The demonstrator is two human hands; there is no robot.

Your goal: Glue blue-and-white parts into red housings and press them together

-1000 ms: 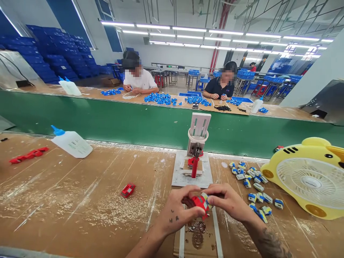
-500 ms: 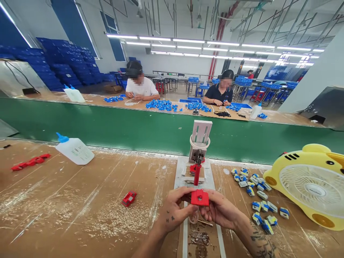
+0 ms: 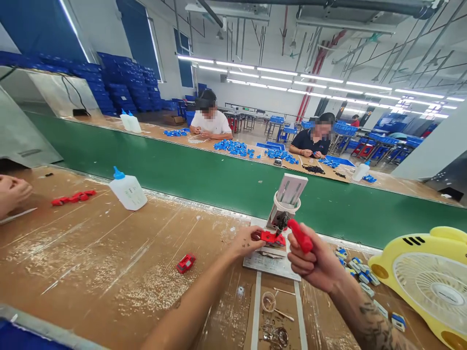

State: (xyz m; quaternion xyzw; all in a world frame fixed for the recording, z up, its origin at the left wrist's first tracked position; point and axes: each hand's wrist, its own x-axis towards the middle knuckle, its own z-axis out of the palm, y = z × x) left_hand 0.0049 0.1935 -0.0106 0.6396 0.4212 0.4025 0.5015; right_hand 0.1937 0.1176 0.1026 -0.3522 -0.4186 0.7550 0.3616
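My right hand [image 3: 317,265] is closed round the red handle [image 3: 300,236] of a toggle clamp [image 3: 281,221]. The clamp is mounted on an upright metal bracket [image 3: 294,187] with a whitish base plate [image 3: 272,266]. At the clamp, my left hand [image 3: 246,243] pinches the left end of a red plastic part [image 3: 270,237], which lies under the clamp's tip. Whether the tip presses on it I cannot tell. Left of my forearm, a similar red part with grey pieces [image 3: 186,263] rests on the table.
A small clear cup [image 3: 269,302] and cotton swabs [image 3: 284,315] lie nearer me. Blue-and-white parts [image 3: 359,270] and a yellow fan [image 3: 430,282] stand at right. At left are a white bottle [image 3: 128,193], red parts [image 3: 74,197] and another person's hand [image 3: 13,194].
Both hands have moved forward from in front of the clamp. The red part is now at the fixture, and my right hand has let it go and taken the clamp handle, which is now tilted.
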